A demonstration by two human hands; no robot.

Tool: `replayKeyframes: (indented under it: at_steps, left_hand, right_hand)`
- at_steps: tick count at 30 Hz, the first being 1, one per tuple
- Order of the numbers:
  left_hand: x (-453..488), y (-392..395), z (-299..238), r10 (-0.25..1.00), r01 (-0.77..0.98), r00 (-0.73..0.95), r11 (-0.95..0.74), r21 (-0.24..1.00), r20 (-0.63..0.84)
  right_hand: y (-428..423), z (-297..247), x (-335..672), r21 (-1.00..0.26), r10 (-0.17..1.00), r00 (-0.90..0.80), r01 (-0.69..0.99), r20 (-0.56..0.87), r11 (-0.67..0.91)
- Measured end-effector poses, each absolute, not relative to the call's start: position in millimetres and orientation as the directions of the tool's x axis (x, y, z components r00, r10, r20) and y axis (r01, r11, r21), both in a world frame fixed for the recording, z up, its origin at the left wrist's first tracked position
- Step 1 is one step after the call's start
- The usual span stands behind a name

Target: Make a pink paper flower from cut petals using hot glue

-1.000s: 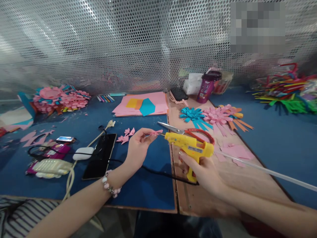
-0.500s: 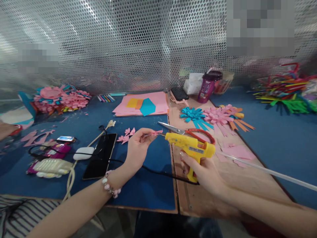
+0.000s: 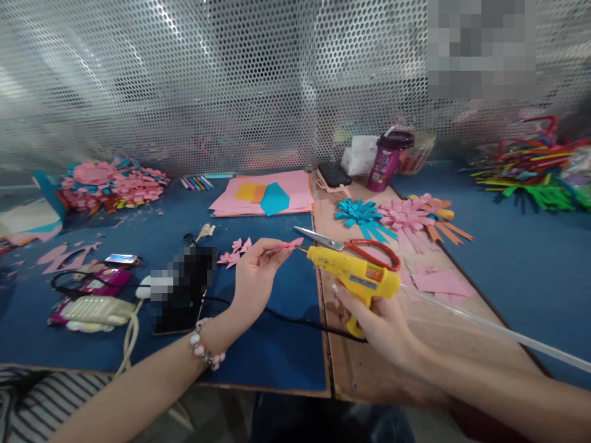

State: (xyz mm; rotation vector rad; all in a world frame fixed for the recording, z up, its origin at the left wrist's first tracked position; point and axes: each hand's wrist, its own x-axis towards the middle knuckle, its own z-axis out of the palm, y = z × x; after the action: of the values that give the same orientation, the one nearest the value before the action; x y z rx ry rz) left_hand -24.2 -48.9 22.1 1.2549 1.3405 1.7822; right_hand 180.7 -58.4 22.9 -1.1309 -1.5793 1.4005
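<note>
Between the thumb and fingers of my left hand (image 3: 258,267) is a small pink paper petal piece (image 3: 292,244). My right hand (image 3: 376,317) grips a yellow hot glue gun (image 3: 353,271) by its handle, a finger near the trigger. The gun's nozzle points left and meets or nearly touches the pink piece; which one I cannot tell. A long clear glue stick (image 3: 489,326) sticks out of the gun's rear. Just behind the gun lie scissors (image 3: 344,244) with red handles. Small pink paper flowers (image 3: 234,252) rest left of my left hand.
A dark phone (image 3: 189,295), cables and a purple power bank (image 3: 104,284) lie at left. Farther back are stacked coloured paper (image 3: 300,194), a purple cup (image 3: 390,161), a blue paper flower (image 3: 357,212) and a pink paper flower (image 3: 409,215). A perforated metal panel (image 3: 263,80) stands behind.
The glue gun has shifted very slightly left and down, and the pink piece is tilted a little differently. A co-worker's hand at the left edge has gone out of view.
</note>
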Motion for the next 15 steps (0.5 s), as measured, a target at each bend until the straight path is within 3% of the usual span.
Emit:
replayKeyframes:
  at_steps: [5, 10, 15]
  left_hand:
    - [-22.4, -51.9, 26.8, 0.823, 0.213, -0.382, -0.364, 0.907, 0.420]
    - [-22.2, -52.9, 27.1, 0.789, 0.280, -0.346, -0.429, 0.859, 0.507]
    - [-22.6, -52.4, 28.0, 0.796, 0.271, -0.343, -0.425, 0.864, 0.499]
  right_hand:
    - [-61.1, 24.0, 181.0, -0.967, 0.924, -0.371, 0.190, 0.092, 0.173]
    - [-62.8, 25.2, 179.8, -0.962, 0.921, -0.379, 0.209, 0.086, 0.176]
    - [-63.5, 26.3, 180.8, -0.950, 0.919, -0.380, 0.235, 0.103, 0.204]
